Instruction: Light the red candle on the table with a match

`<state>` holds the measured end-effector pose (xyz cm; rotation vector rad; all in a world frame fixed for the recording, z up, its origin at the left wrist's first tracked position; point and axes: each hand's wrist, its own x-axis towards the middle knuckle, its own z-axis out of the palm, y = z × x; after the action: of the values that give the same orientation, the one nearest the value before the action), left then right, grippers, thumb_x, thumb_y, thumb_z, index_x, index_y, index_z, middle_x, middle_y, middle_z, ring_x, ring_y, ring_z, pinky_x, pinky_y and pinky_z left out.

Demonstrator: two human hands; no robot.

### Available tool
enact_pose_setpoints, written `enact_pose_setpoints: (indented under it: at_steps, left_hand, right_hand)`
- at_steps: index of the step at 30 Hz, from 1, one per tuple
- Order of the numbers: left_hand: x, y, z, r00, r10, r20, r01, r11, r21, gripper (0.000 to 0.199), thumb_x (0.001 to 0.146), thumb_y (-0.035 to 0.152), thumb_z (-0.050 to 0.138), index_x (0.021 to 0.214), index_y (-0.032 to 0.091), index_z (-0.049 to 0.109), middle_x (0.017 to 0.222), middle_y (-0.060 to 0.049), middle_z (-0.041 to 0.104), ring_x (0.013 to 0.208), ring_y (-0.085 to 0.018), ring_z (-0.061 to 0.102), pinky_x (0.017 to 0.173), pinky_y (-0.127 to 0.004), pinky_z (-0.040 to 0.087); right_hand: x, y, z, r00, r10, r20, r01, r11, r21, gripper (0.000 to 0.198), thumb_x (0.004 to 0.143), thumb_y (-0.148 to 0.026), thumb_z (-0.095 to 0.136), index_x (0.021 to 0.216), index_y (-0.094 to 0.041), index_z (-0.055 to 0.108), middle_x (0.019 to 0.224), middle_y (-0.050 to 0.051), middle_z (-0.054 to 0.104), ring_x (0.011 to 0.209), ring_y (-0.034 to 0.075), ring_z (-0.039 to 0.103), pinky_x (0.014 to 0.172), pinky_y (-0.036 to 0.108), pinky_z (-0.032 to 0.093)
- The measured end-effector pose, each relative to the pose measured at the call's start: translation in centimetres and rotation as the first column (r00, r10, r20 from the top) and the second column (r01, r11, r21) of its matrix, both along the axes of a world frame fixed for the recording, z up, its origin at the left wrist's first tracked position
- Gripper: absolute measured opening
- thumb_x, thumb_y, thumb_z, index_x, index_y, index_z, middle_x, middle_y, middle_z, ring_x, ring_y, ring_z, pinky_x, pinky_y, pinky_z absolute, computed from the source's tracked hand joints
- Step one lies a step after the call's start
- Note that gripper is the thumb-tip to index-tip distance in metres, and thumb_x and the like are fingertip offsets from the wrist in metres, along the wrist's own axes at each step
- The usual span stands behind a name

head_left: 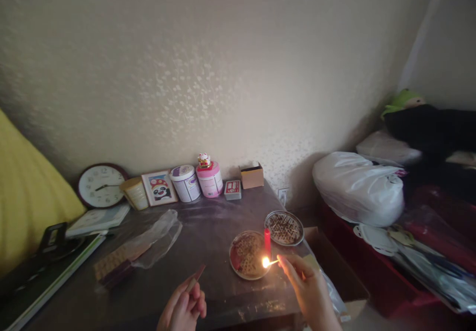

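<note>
Lit match point(273, 262) in the right hand point(307, 289): thumb and fingertips pinch the stick's end, bright flame at the other tip, pointing left. In our view the flame sits at the lower end of the red candle point(267, 240) — we can't tell if they touch. Candle is short, plain red, upright, at the right edge of the near round dish point(250, 278).

Left hand point(186, 303) is half curled, thumb and fingers pinching a small flat piece point(200, 272) with a reddish-brown face, held over the table point(208, 231) near its front edge.

Near dish: waffle-textured surface, red patch on its left. Far round dish point(284, 245), behind and right of the candle, has a dark, speckled grid.

Writing, along the wall: red-faced box point(233, 188) has white lettering, too small for us to read. Pink canister point(210, 182) shows a barcode — a figurine point(204, 160) stands on its lid. Purple-and-white canister point(185, 184) text is unreadable too. Wall clock point(101, 184) leaning at the left: 12, 2, 5 and 6 legible.
</note>
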<state>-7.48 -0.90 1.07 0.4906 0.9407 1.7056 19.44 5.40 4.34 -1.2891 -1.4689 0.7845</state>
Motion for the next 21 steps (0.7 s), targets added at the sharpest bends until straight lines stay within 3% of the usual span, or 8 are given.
enact_pose_setpoints:
  at_steps: [9, 21]
  left_hand:
    - [0.3, -0.2, 0.3, 0.999, 0.038, -0.011, -0.038, 0.999, 0.003, 0.033, 0.057, 0.046, 0.083, 0.075, 0.020, 0.077, 0.060, -0.001, 0.058, 0.052, -0.015, 0.053, 0.047, -0.028, 0.044]
    - [0.4, -0.2, 0.6, 0.997, 0.063, -0.033, -0.063, 0.998, 0.003, 0.034, 0.058, 0.046, 0.083, 0.078, 0.019, 0.077, 0.061, -0.001, 0.058, 0.052, -0.015, 0.053, 0.047, -0.029, 0.043]
  right_hand:
    - [-0.1, 0.6, -0.9, 1.000, 0.009, -0.025, -0.010, 0.999, -0.044, 0.040, 0.077, -0.057, 0.060, 0.075, -0.020, 0.076, 0.063, 0.003, 0.070, 0.059, 0.019, 0.060, 0.053, 0.022, 0.044]
    - [-0.1, 0.5, -1.2, 1.000, 0.022, -0.002, -0.022, 1.000, -0.013, 0.031, 0.079, -0.050, 0.063, 0.073, -0.021, 0.074, 0.063, 0.002, 0.071, 0.058, 0.018, 0.062, 0.052, 0.022, 0.045]
